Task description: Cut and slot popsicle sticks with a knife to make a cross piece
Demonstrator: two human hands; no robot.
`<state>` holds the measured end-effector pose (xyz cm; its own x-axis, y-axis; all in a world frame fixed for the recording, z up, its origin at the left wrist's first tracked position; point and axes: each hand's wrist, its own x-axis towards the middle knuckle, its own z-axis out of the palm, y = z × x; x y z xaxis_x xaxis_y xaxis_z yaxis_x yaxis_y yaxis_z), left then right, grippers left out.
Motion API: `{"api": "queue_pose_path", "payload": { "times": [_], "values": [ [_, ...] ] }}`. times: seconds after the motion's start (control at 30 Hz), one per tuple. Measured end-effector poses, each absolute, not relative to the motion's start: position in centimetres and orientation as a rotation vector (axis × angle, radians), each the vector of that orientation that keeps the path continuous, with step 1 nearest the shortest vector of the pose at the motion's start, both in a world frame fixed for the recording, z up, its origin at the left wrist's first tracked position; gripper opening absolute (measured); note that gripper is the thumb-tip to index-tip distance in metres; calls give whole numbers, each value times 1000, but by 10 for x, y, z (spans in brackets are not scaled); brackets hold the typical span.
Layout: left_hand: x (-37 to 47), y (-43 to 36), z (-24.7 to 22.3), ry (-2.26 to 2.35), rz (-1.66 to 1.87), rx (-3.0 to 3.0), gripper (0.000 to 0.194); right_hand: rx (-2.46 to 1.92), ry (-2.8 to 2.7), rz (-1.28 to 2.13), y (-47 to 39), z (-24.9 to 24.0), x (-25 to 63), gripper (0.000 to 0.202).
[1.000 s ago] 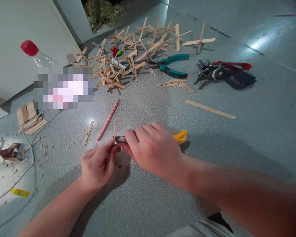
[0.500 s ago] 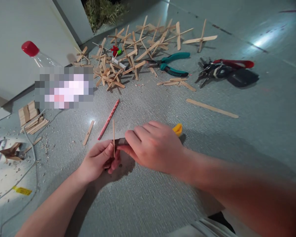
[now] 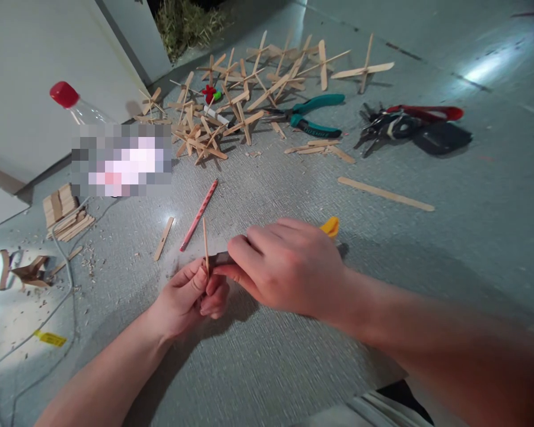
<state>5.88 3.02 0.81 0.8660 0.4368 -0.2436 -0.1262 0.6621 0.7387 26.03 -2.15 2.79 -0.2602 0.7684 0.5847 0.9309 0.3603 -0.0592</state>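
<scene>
My left hand (image 3: 187,296) is closed on a thin wooden stick (image 3: 206,243), which stands up between thumb and fingers. Wrapped round a tool with a yellow handle end (image 3: 330,226) is my right hand (image 3: 289,264); the tool's dark flat blade (image 3: 220,258) reaches left and touches or nearly touches the stick. Most of the handle is hidden in my right palm. A red-and-white patterned pencil (image 3: 199,214) and a short wooden stick (image 3: 164,238) lie on the floor just beyond my left hand.
Crossed wooden sticks (image 3: 244,118) lie piled at the back, beside teal-handled pliers (image 3: 318,115). Keys with a black fob (image 3: 442,139) are at right, a long stick (image 3: 386,194) nearer. Bundled sticks (image 3: 59,204), a cable (image 3: 71,279) and a red-capped bottle (image 3: 64,95) are at left.
The whole view has shifted slightly, moving things a little to the right. The fingers of my left hand have curled in more, and the upright stick has tilted a little.
</scene>
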Motion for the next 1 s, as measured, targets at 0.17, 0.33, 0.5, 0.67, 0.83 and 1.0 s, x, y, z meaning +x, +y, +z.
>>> {"api": "queue_pose_path", "payload": {
  "times": [0.17,0.33,0.5,0.67,0.83,1.0],
  "values": [
    [60,27,11,448,349,784,46,-1506,-2086,-388,-24,29,258,40],
    [61,25,8,433,396,802,44,-1526,-2073,-375,-25,28,255,40],
    [60,24,5,374,401,797,41,-1529,-2075,-362,-25,28,254,41],
    [60,23,6,371,421,797,39,-1550,-2055,-355,-26,29,252,44],
    [61,23,6,381,420,802,40,-1568,-2052,-337,-27,28,251,44],
    [61,23,6,379,409,800,41,-1548,-2049,-329,-26,28,252,45]
  ]
}}
